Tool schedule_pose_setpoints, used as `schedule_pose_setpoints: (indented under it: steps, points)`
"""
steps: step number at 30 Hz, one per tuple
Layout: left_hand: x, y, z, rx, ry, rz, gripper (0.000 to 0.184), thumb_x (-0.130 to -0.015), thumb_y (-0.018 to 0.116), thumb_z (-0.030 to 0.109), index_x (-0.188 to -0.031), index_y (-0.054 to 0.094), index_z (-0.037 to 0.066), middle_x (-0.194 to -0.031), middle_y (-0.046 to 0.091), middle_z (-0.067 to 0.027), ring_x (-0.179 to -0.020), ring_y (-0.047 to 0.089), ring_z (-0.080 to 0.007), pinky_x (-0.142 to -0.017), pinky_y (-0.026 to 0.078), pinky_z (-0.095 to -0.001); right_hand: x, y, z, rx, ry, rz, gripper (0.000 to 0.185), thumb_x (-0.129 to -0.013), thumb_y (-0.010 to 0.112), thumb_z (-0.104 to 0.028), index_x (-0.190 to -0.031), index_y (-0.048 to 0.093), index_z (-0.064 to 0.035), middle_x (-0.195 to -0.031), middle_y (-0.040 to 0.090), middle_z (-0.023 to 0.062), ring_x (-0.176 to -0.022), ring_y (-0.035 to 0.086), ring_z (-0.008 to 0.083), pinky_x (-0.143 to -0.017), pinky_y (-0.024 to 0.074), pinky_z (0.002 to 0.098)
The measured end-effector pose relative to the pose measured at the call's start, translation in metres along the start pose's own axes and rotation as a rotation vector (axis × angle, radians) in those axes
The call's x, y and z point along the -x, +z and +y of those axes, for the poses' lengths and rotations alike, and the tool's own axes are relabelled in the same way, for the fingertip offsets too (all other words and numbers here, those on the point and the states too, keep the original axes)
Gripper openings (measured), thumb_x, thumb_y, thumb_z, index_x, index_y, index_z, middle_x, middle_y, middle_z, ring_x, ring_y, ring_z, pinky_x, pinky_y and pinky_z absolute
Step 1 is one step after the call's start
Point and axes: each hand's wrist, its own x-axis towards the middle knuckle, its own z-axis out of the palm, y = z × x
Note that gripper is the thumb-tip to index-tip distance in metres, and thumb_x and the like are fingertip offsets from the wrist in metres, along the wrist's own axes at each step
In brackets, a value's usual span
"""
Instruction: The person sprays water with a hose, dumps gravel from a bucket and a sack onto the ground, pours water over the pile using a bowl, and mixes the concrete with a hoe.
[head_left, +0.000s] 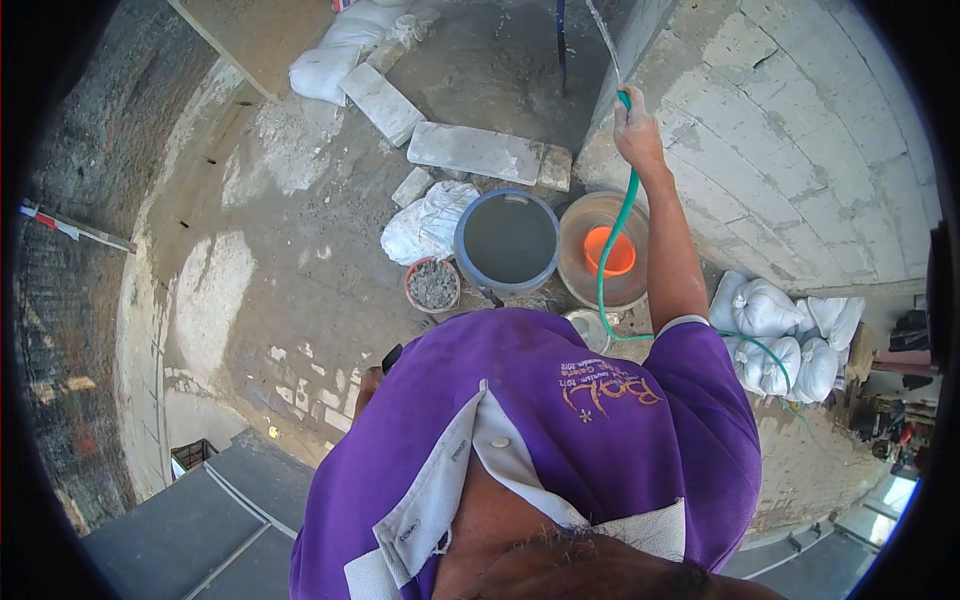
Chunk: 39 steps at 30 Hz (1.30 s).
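My right hand, fingers wrapped round a green hose, is stretched far forward beside the block wall. A stream of water leaves the hose end and goes up and away over the wet ground. The hose hangs down past a wide tub with an orange bucket in it. Little shows of my left hand, low by my side near a dark wristband; its fingers are hidden. Ahead of my body stands a blue-rimmed barrel of murky water.
A small bucket of grey rubble and a white sack sit left of the barrel. Pale blocks edge the wet patch. White sacks are piled against the block wall. A dark panel lies lower left.
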Motion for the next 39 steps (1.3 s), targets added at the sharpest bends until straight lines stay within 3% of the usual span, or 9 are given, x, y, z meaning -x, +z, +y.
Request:
schedule_pose_setpoints:
  steps: [11, 17, 23, 26, 28, 32, 35, 37, 39]
  points:
    - [0.010, 0.007, -0.002, 0.019, -0.036, 0.008, 0.042, -0.089, 0.056, 0.037, -0.119, 0.057, 0.008, -0.105, 0.063, -0.0133, -0.082, 0.061, -0.0240, -0.066, 0.045, -0.0361, -0.006, 0.010, -0.003, 0.012, 0.007, -0.050, 0.029, -0.095, 0.047, -0.021, -0.123, 0.045, -0.0151, -0.078, 0.062, 0.0265, -0.079, 0.060, 0.0475, -0.070, 0.0443, 0.0549]
    - [0.016, 0.014, -0.002, 0.005, -0.034, -0.018, 0.042, -0.089, 0.056, 0.038, -0.120, 0.056, 0.009, -0.104, 0.063, -0.0122, -0.080, 0.061, -0.0228, -0.064, 0.045, -0.0354, -0.001, 0.028, 0.068, 0.182, 0.028, -0.228, 0.034, -0.091, 0.045, -0.016, -0.123, 0.045, -0.0095, -0.092, 0.062, 0.0299, -0.092, 0.059, 0.0477, -0.080, 0.0449, 0.0537]
    - [0.018, 0.023, 0.002, -0.034, -0.018, -0.084, 0.042, -0.090, 0.055, 0.038, -0.120, 0.056, 0.009, -0.103, 0.063, -0.0112, -0.078, 0.061, -0.0217, -0.062, 0.045, -0.0347, 0.037, 0.009, 0.118, 0.175, 0.225, -0.378, 0.034, -0.092, 0.045, -0.021, -0.122, 0.047, -0.0045, -0.090, 0.063, 0.0270, -0.075, 0.063, 0.0394, -0.065, 0.0488, 0.0467]
    - [0.018, 0.026, 0.006, -0.058, -0.010, -0.118, 0.042, -0.090, 0.055, 0.038, -0.121, 0.056, 0.009, -0.103, 0.063, -0.0107, -0.077, 0.061, -0.0211, -0.061, 0.045, -0.0343, 0.065, -0.002, 0.155, 0.197, 0.226, -0.370, 0.034, -0.092, 0.044, -0.023, -0.121, 0.048, -0.0044, -0.085, 0.063, 0.0221, -0.066, 0.062, 0.0323, -0.057, 0.0474, 0.0424]
    - [0.016, 0.027, 0.010, -0.074, 0.001, -0.138, 0.042, -0.090, 0.055, 0.038, -0.121, 0.055, 0.009, -0.103, 0.063, -0.0104, -0.076, 0.061, -0.0207, -0.060, 0.044, -0.0341, 0.087, -0.019, 0.166, 0.108, 0.411, -0.401, 0.033, -0.092, 0.044, -0.022, -0.119, 0.048, -0.0044, -0.077, 0.059, 0.0149, -0.059, 0.057, 0.0248, -0.051, 0.0445, 0.0391]
    - [0.008, 0.019, 0.017, -0.123, 0.041, -0.175, 0.042, -0.090, 0.055, 0.038, -0.122, 0.055, 0.009, -0.102, 0.063, -0.0097, -0.075, 0.061, -0.0199, -0.059, 0.044, -0.0337, 0.143, -0.053, 0.197, 0.093, 0.575, -0.458, 0.035, -0.087, 0.044, -0.019, -0.117, 0.052, -0.0016, -0.089, 0.065, 0.0235, -0.073, 0.065, 0.0327, -0.061, 0.0498, 0.0430]
    - [0.001, 0.009, 0.022, -0.159, 0.067, -0.213, 0.042, -0.091, 0.055, 0.038, -0.122, 0.055, 0.010, -0.102, 0.063, -0.0092, -0.074, 0.060, -0.0193, -0.058, 0.044, -0.0333, 0.187, -0.076, 0.212, 0.047, 0.729, -0.542, 0.033, -0.088, 0.042, -0.021, -0.109, 0.052, 0.0016, -0.079, 0.063, 0.0194, -0.060, 0.061, 0.0266, -0.052, 0.0474, 0.0406]
    - [-0.006, -0.001, 0.026, -0.166, 0.076, -0.235, 0.043, -0.091, 0.055, 0.038, -0.122, 0.055, 0.010, -0.102, 0.063, -0.0089, -0.073, 0.060, -0.0189, -0.057, 0.044, -0.0331, 0.212, -0.087, 0.216, 0.001, 0.850, -0.553, 0.023, -0.088, 0.043, -0.017, -0.108, 0.048, -0.0071, -0.065, 0.045, 0.0035, -0.048, 0.043, 0.0145, -0.041, 0.0338, 0.0328]
    - [-0.013, -0.016, 0.029, -0.129, 0.050, -0.261, 0.043, -0.091, 0.055, 0.038, -0.123, 0.055, 0.010, -0.102, 0.063, -0.0085, -0.072, 0.060, -0.0185, -0.057, 0.044, -0.0328, 0.233, -0.096, 0.226, -0.026, 0.862, -0.500, 0.024, -0.087, 0.042, -0.017, -0.108, 0.047, -0.0072, -0.064, 0.044, 0.0026, -0.047, 0.042, 0.0141, -0.040, 0.0332, 0.0325]
